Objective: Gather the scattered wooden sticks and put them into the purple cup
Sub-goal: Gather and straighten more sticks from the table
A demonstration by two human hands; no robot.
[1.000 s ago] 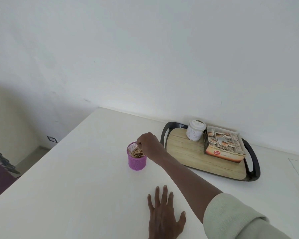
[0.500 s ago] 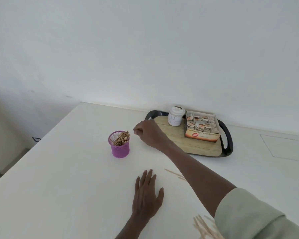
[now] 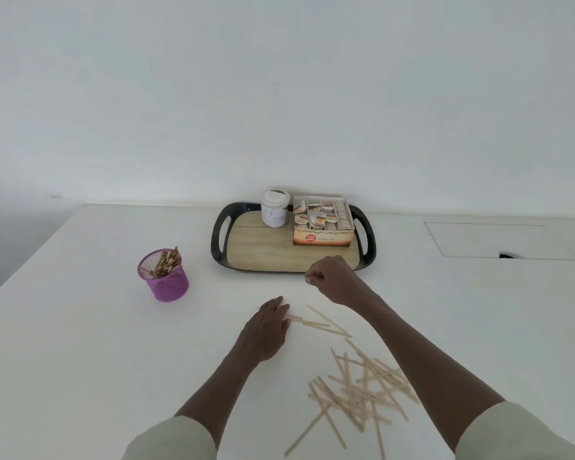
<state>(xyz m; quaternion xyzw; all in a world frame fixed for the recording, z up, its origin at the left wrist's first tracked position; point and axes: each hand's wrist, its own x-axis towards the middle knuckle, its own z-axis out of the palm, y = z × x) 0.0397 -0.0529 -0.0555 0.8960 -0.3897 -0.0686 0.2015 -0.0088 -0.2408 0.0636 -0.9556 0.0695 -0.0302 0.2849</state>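
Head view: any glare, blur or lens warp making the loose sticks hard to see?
Head view: soft, even light with no glare; the scattered sticks read sharply; the left hand is slightly motion-blurred at its fingertips; the wide lens bows the table edges.

Left hand [image 3: 269, 322] at frame centre, palm down, fingers extended flat. Right hand [image 3: 333, 279] just upper right of it, loosely fisted, thumb and forefinger pinched. Both forearms bare, sleeves pushed up.

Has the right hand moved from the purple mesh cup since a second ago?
Yes. The right hand has pulled away from the purple mesh cup, now before the black-rimmed wooden tray.
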